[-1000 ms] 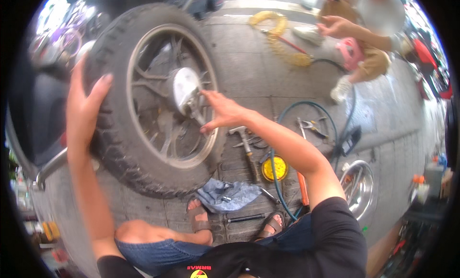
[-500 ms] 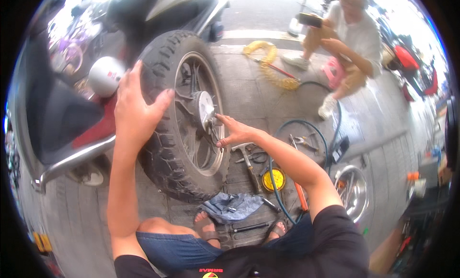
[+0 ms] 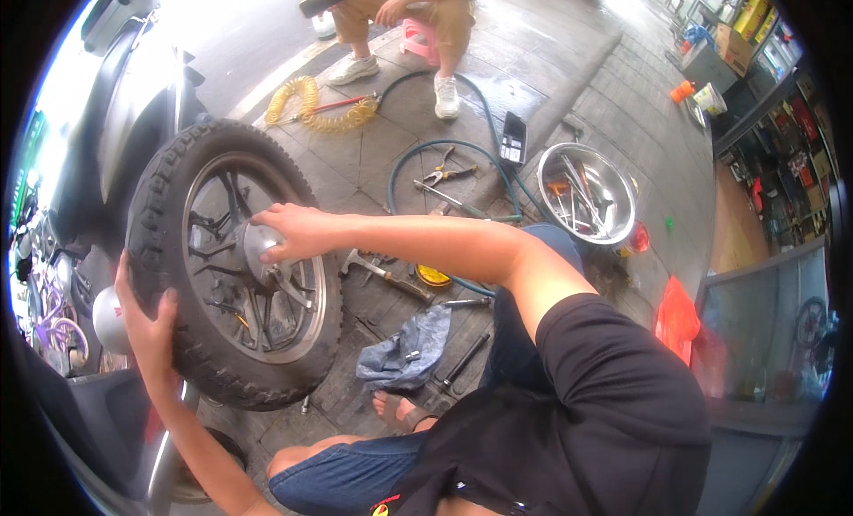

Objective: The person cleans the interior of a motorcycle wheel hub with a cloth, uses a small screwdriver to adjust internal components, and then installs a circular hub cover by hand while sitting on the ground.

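A motorcycle wheel with a knobby black tyre (image 3: pixel 293 365) stands tilted beside a parked scooter (image 3: pixel 115 187). My left hand (image 3: pixel 151 325) grips the tyre at its near left side, thumb on the tread. At the silver hub (image 3: pixel 258 249), my right hand (image 3: pixel 293 232) has its fingers curled over the brake plate and lever. Below my right forearm lie a hammer (image 3: pixel 391 277), a partly hidden round yellow tin (image 3: pixel 431 276), a crumpled blue-grey rag (image 3: pixel 400 347) and a black bar (image 3: pixel 466 360).
A seated person (image 3: pixel 444 27) holds a dark object near a yellow coiled hose (image 3: pixel 333 116). A blue-green hose (image 3: pixel 395 169), pliers (image 3: pixel 449 169), an open black case (image 3: pixel 513 138) and a steel bowl of tools (image 3: pixel 586 196) lie around. Shelves (image 3: pixel 791 152) and an orange bag (image 3: pixel 675 320) are at right.
My view has swung to the right, bringing shelves and more pavement in and shifting the wheel leftward. The wheel's face has turned more toward me. Both my hands stay on it.
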The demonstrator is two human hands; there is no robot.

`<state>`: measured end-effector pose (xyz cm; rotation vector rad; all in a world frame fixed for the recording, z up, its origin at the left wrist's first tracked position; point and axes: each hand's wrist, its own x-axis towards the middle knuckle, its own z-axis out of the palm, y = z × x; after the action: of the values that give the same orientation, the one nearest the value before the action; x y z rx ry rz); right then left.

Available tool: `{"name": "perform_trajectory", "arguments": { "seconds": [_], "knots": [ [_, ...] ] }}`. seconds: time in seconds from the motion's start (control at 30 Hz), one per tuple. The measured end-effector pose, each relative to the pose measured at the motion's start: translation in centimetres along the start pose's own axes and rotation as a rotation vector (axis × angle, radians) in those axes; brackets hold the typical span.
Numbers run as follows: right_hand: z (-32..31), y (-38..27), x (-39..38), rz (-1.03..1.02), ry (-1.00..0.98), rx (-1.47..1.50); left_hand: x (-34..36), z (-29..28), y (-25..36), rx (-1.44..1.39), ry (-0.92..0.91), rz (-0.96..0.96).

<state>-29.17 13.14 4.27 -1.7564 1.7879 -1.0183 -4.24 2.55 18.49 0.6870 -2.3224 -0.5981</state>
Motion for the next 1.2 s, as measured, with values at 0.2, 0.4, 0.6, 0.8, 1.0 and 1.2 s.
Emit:
{"name": "perform_trajectory", "arguments": {
  "seconds": [0.2, 0.4, 0.6, 0.8, 1.0, 1.2],
  "knots": [
    [-1.0, 0.1, -0.5, 0.071, 0.109, 0.02, 0.5, -1.5, -2.7, -0.217, -0.103, 0.003],
    [-1.5, 0.6, -2.6, 0.127, 0.162, 0.091, 1.7, -2.7, -4.7, -0.114, -0.189, 0.142],
    [-5.8, 2.0, -5.8, 0.169, 0.196, -0.063, 1.7, -1.3, -3.3, -0.134, -0.233, 0.132],
    [-13.5, 16.4, -17.7, 0.531, 0.091, -0.055, 2.7, -2.0, -2.4, 0.056, -0.167, 0.112],
    [-8.4, 34.7, -36.6, 1.249, 0.627, 0.116, 3.9, -0.2, -5.6, 0.077, -0.084, 0.074],
    [-9.3, 38.8, -31.4, 1.014, 0.642, -0.384, 3.5, -1.9, -6.1, 0.231, -0.05, 0.083]
  ]
}}
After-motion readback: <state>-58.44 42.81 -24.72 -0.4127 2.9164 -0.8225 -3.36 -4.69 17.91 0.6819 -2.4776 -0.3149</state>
